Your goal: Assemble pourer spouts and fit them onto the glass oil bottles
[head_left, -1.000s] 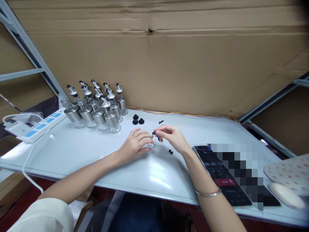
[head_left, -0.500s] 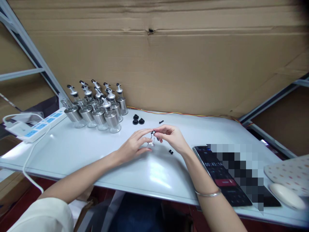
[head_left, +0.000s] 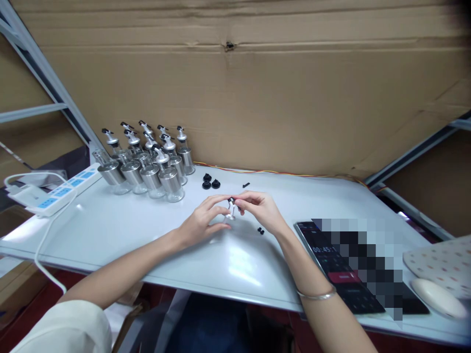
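Above the front middle of the table, my left hand [head_left: 203, 223] grips a small silver bottle pourer [head_left: 230, 212] between thumb and fingers. My right hand [head_left: 262, 210] is closed on the black flap [head_left: 231, 200] at the pourer's tip, and the fingertips partly hide it. The two hands nearly meet there. Two tiny black pieces [head_left: 260, 231] lie on the table just below my right hand. Beyond the hands are a thin black flap [head_left: 246, 185] and three black stoppers [head_left: 211, 182].
Several glass bottles with steel sleeves [head_left: 150, 176] stand at the back left, many topped with pourers. A white power strip [head_left: 69, 191] with a cable is left of them. A phone showing a timer [head_left: 331, 264] and a white mouse [head_left: 437, 297] lie at the right.
The black flap has shifted slightly left and now sits against the top of the pourer, with my right fingers closer to it. My left hand has barely moved.
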A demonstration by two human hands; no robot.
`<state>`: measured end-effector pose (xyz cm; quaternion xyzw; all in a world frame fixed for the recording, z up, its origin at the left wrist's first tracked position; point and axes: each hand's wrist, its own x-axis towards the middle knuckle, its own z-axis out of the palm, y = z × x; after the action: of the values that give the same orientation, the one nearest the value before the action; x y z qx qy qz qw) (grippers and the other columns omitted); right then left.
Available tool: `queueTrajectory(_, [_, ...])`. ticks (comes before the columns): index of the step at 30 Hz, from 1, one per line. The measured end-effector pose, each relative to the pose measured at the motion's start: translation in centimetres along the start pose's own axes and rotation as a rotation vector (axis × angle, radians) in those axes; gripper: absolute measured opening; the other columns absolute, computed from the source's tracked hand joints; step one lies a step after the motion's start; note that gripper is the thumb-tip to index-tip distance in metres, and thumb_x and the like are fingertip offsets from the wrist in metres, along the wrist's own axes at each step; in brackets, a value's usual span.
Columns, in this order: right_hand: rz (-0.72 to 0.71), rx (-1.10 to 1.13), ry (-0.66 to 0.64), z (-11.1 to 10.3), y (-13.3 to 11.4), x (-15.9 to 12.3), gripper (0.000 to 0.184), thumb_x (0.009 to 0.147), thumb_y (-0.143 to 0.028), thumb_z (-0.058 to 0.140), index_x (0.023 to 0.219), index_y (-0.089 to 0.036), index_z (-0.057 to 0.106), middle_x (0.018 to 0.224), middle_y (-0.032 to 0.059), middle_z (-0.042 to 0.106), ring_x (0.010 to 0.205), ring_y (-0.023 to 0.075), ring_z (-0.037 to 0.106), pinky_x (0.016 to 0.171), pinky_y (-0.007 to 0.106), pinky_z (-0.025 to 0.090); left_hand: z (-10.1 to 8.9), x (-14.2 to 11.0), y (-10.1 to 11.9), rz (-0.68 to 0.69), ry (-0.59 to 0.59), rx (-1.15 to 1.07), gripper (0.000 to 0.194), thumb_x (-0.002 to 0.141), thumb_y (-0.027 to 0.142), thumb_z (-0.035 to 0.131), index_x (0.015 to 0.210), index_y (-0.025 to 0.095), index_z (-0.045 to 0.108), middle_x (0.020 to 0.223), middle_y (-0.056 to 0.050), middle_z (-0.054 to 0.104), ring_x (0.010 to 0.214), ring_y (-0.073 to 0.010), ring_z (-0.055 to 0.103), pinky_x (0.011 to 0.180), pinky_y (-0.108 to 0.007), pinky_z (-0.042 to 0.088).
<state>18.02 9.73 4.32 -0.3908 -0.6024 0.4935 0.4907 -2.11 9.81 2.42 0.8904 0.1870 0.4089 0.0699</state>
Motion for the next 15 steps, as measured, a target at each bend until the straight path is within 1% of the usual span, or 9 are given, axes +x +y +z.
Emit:
queueTrajectory(3, [-0.03,-0.017,-0.003,0.3,0.1,0.0,0.026,0.067,-0.038,0.075,0.087,-0.022,0.076,0.075,0.0031,0.067,0.063,0.0131,0.057,0.063,0.031,0.05,-0.1,0.0,-0.1,-0.069,0.041,0.001,0.025,0.082,0.031,0.064,0.102,0.018,0.056,0.124,-0.016,0.057,0.116,-0.0236,0.056,0.093,-0.042,0.049])
queueTrajectory(5, [-0.095,-0.065,0.002,0.7,0.1,0.0,0.034,0.066,-0.036,0.077,0.097,-0.023,0.075,0.084,0.0048,0.067,0.072,0.0156,0.06,0.068,0.033,0.052,-0.2,0.0,-0.2,-0.12,0.077,0.006,0.025,0.081,0.031,0.065,0.1,0.017,0.057,0.123,-0.016,0.058,0.114,-0.0234,0.057,0.092,-0.042,0.05])
queueTrajectory(8, [-0.202,-0.216,0.014,1.1,0.0,-0.2,0.045,0.061,-0.033,0.081,0.105,-0.026,0.072,0.091,0.006,0.068,0.072,0.0165,0.058,0.069,0.035,0.052,-0.3,0.0,-0.3,-0.177,0.1,0.004,0.023,0.082,0.03,0.065,0.1,0.017,0.058,0.12,-0.015,0.06,0.112,-0.023,0.059,0.091,-0.043,0.05])
queueTrajectory(11, [-0.241,-0.301,0.027,1.3,0.0,-0.2,0.047,0.06,-0.034,0.082,0.106,-0.028,0.072,0.088,0.0052,0.068,0.069,0.0164,0.057,0.068,0.035,0.051,-0.3,0.0,-0.3,-0.197,0.106,-0.006,0.026,0.081,0.031,0.066,0.1,0.017,0.058,0.118,-0.014,0.062,0.112,-0.0232,0.06,0.091,-0.042,0.051])
queueTrajectory(15, [-0.205,-0.259,0.068,1.4,0.5,-0.2,0.038,0.062,-0.04,0.08,0.096,-0.024,0.075,0.071,0.0031,0.065,0.065,0.0165,0.056,0.069,0.036,0.048,-0.1,0.0,-0.2,-0.21,0.124,-0.008,0.028,0.078,0.034,0.069,0.098,0.017,0.059,0.116,-0.013,0.063,0.111,-0.0235,0.061,0.091,-0.043,0.051])
